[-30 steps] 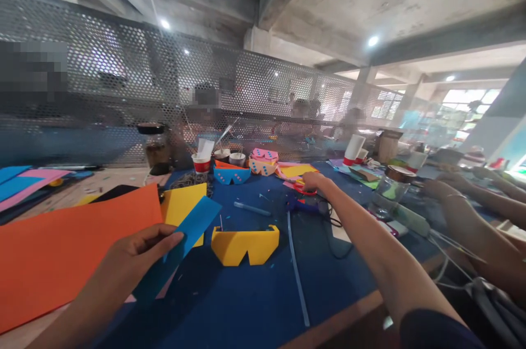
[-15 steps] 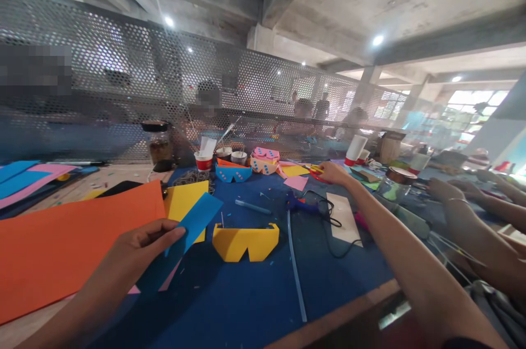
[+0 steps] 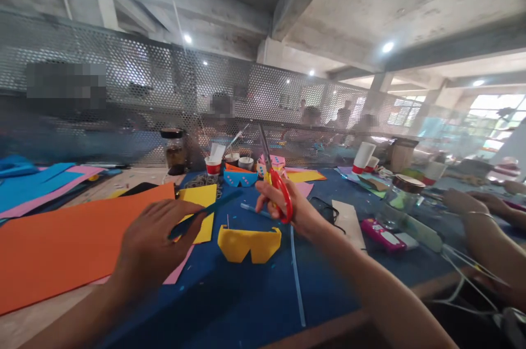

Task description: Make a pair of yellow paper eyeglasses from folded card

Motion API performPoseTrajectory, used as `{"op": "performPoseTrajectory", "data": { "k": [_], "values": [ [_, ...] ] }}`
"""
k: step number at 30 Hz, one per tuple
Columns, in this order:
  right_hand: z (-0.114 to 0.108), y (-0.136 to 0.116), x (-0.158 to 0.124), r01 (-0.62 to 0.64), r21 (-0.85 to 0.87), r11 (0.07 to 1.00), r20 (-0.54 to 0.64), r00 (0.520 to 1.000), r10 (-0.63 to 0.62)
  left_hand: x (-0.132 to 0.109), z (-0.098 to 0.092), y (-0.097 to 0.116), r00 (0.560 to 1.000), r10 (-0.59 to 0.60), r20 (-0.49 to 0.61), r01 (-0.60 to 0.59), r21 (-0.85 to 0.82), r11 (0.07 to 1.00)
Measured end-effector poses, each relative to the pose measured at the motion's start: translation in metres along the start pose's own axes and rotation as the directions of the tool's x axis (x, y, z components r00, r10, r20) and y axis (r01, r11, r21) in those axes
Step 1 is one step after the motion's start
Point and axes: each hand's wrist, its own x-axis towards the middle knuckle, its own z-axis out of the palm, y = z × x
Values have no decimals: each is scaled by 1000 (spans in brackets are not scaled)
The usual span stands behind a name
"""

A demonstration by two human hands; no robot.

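Note:
My left hand [image 3: 162, 236] pinches a blue foam strip [image 3: 222, 202], turned nearly edge-on and pointing right. In my right hand [image 3: 283, 204] is a pair of scissors [image 3: 283, 190] with red and yellow handles, its blades [image 3: 264, 143] pointing up. A yellow foam glasses shape [image 3: 249, 242] rests on the blue mat [image 3: 230, 305] between and below my hands. A yellow sheet [image 3: 201, 206] lies behind the blue strip. Under my left forearm spreads a large orange sheet [image 3: 61, 250]. A clear glue stick [image 3: 296, 278] lies right of the glasses.
Blue glasses [image 3: 240, 177] with dots sit at the back beside paper cups [image 3: 213, 165]. A lidded jar [image 3: 173, 152] stands back left, another jar [image 3: 400, 201] to the right. A magenta gadget [image 3: 382, 235] lies near it. Another person's arms [image 3: 480, 223] reach in from the right.
My right hand has picked up the scissors from the back of the mat and brought them nearer, blades raised. My left hand has turned the blue strip from face-on to nearly edge-on.

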Motion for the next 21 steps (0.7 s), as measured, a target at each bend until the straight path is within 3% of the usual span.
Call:
{"op": "performPoseTrajectory", "data": {
  "k": [2,4,7,10,13,17,19,21],
  "values": [
    [12,1,0,2,81,997,-1,1000,-2,1,0,-7,955,293,-36,-284,161,945],
    [19,2,1,-19,124,992,-16,1000,22,0,0,-12,887,461,-26,-440,259,860],
    [25,8,2,-83,183,980,-51,994,94,-3,3,-13,835,549,-13,-520,303,798],
    [27,16,2,-134,200,971,-65,987,150,-7,9,-14,840,543,1,-523,271,808],
    [25,21,3,-139,145,980,-61,987,149,-9,12,-17,895,446,13,-443,149,884],
    [21,18,2,-51,50,997,-35,998,52,-1,7,-14,986,128,109,-120,-76,990],
    [20,15,0,-18,19,1000,-9,1000,18,10,3,-9,975,-73,210,100,-122,987],
    [21,12,-4,-6,3,1000,25,1000,6,22,3,-5,917,-186,352,263,-184,947]
  ]
}}
